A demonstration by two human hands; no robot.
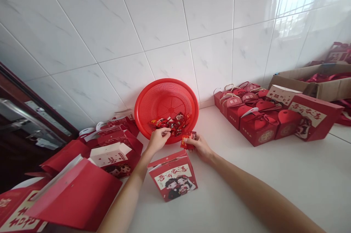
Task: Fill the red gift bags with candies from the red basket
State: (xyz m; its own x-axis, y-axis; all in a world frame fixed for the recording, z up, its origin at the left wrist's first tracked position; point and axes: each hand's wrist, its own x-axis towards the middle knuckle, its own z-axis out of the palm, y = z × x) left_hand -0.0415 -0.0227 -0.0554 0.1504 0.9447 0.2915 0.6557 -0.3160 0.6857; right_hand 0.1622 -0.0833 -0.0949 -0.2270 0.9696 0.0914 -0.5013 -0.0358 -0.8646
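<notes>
A red plastic mesh basket leans against the wall, with a pile of small red-wrapped candies in its lower part. My left hand reaches over the basket's front rim, its fingers pinched together at the candies; what lies between the fingertips is hidden. In front of the rim, my right hand is closed around several red-wrapped candies. Between my forearms a red gift box with a cartoon couple stands upright, its top open.
Open red gift boxes crowd the left side near a dark door with a metal handle. At right stand closed red boxes with ribbons and cord handles, beside a larger upright red box. A cardboard carton holds red ribbon-like material.
</notes>
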